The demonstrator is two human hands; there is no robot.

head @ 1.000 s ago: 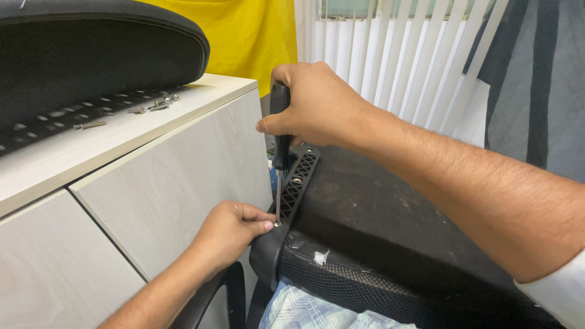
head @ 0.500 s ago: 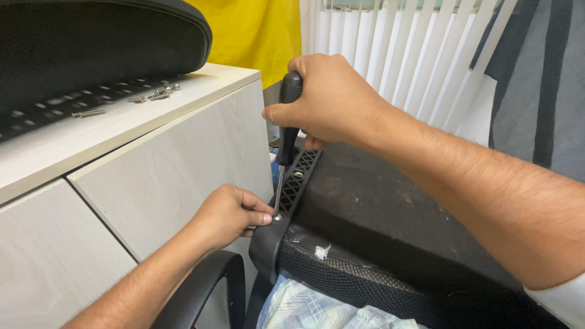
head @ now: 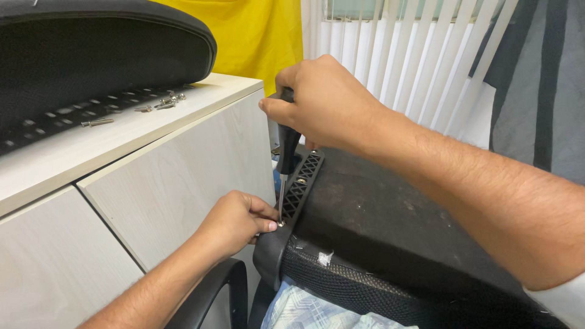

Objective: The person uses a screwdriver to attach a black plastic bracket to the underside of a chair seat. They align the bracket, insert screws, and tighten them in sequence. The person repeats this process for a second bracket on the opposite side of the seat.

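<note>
My right hand (head: pixel 329 106) is closed around the black handle of a screwdriver (head: pixel 287 155), which stands upright with its shaft pointing down. The tip meets a small silver screw (head: pixel 281 223) at the edge of a black chair part (head: pixel 378 237) with a lattice plastic rim and mesh side. My left hand (head: pixel 234 222) pinches that screw between thumb and fingertips, right against the rim.
A pale wood cabinet (head: pixel 183 158) stands at the left, close to my left hand. On its top lie several loose silver screws (head: pixel 161 102) and a black padded chair part (head: pixel 91 55). A black armrest (head: pixel 213 295) curves below. White vertical blinds (head: pixel 390 49) and a yellow cloth (head: pixel 256 30) hang behind.
The view shifted slightly. My right hand with the screwdriver stays over the rim, and my left hand's fingers have closed in on the screw at the tip.
</note>
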